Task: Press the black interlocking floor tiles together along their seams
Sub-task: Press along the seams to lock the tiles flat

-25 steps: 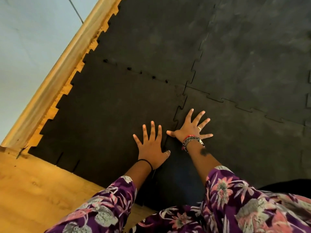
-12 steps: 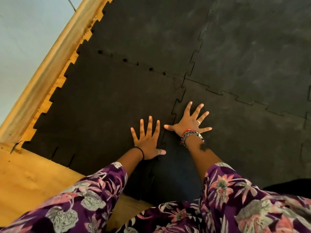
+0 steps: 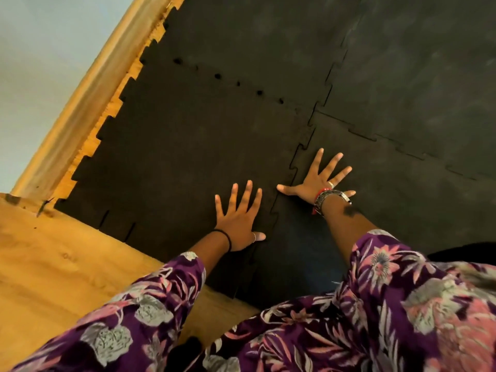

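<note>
Head view: I lay my left hand (image 3: 239, 224) and right hand (image 3: 319, 178) flat, fingers spread, grasping nothing, one on each tile (image 3: 188, 157) flanking the seam (image 3: 284, 197) on the floor (image 3: 53, 264), so my weight seats its teeth.

Four black floor tiles (image 3: 214, 146) meet at one corner; two hands, left (image 3: 237, 222) and right (image 3: 318, 181), lie flat.

A warm orange-toned wooden floor (image 3: 61, 269) fills the lower left, its grain faintly visible. Along its far edge runs a light wooden skirting board (image 3: 88, 103), slanting up toward the top of the frame. Beyond it rises a plain pale grey-blue wall (image 3: 40, 57), evenly and softly lit.
</note>
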